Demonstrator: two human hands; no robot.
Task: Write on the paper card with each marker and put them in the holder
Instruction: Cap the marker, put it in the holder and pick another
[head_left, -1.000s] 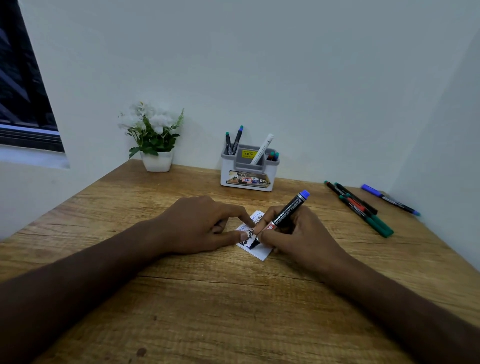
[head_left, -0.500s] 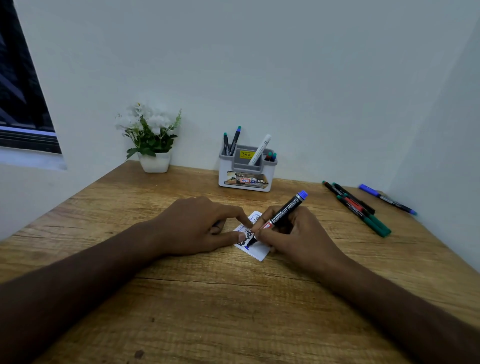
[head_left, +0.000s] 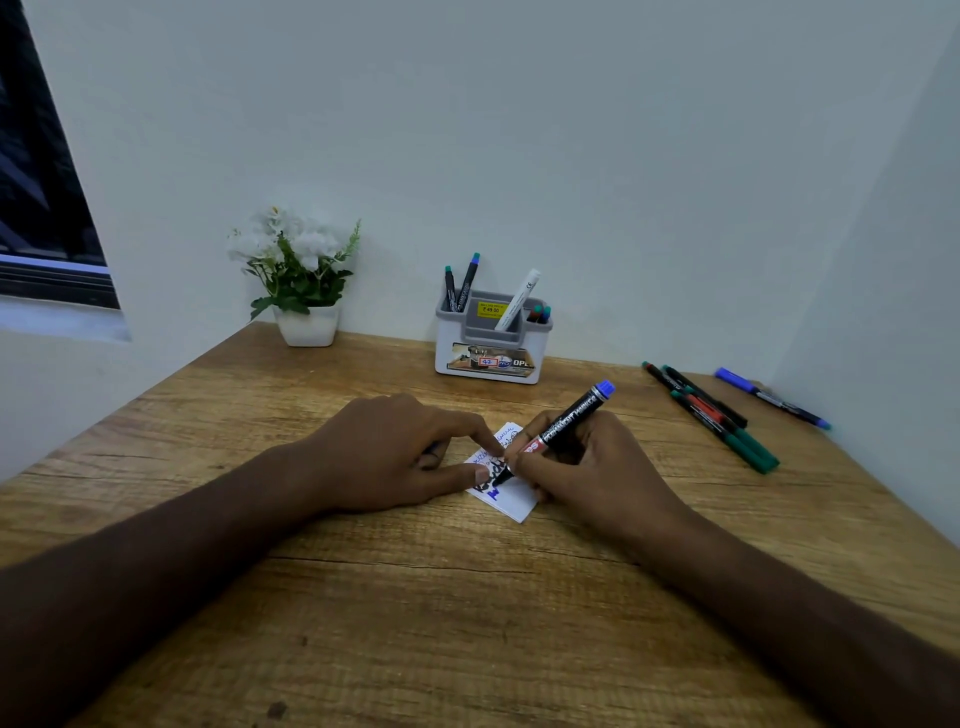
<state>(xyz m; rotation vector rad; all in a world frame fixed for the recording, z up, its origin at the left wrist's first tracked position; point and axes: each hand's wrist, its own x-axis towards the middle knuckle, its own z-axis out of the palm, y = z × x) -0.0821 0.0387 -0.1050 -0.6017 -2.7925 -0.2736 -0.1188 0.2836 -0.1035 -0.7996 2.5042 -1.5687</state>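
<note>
A small white paper card (head_left: 511, 500) with black and blue scribbles lies on the wooden desk (head_left: 415, 597). My right hand (head_left: 582, 470) grips a black permanent marker (head_left: 569, 418) with a blue end, its tip down on the card beside a fresh blue mark. My left hand (head_left: 400, 452) presses the card's left edge with forefinger and thumb tips. The white and grey holder (head_left: 491, 345) stands against the back wall with several markers in it.
Several loose markers (head_left: 711, 410), green, red and black, lie at the right, with a blue marker (head_left: 769, 397) near the right wall. A white pot of flowers (head_left: 306, 280) stands at the back left. A dark window is at far left.
The marker tip has shifted slightly over the card and a blue mark now shows under it. Both hands stay in place on the card.
</note>
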